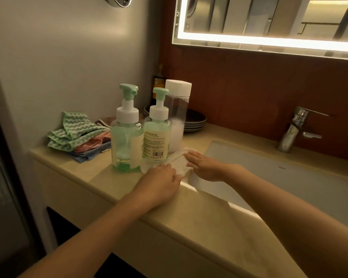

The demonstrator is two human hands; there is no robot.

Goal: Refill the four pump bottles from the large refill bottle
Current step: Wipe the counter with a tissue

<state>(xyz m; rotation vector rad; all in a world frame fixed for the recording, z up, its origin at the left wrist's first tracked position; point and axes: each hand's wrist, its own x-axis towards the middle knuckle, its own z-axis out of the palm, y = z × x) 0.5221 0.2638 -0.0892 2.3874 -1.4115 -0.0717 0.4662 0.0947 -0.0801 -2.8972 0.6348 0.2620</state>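
Two clear pump bottles with green pump heads stand on the beige counter: a taller one [126, 135] at the left and a labelled one [157, 133] beside it. Behind them rises the large clear refill bottle [177, 115] with a white cap, holding a little white liquid at its bottom. A white tissue [179, 164] lies on the counter at the foot of the labelled bottle. My left hand [159, 185] pinches the tissue's near edge. My right hand [205, 166] lies flat on it with straight fingers.
Folded green, pink and blue cloths [78, 135] are piled at the counter's left. Dark stacked plates [195, 121] and a dark bottle [158, 83] stand at the back. The sink basin [289, 177] and chrome tap [297, 127] are to the right, under a lit mirror [269, 21].
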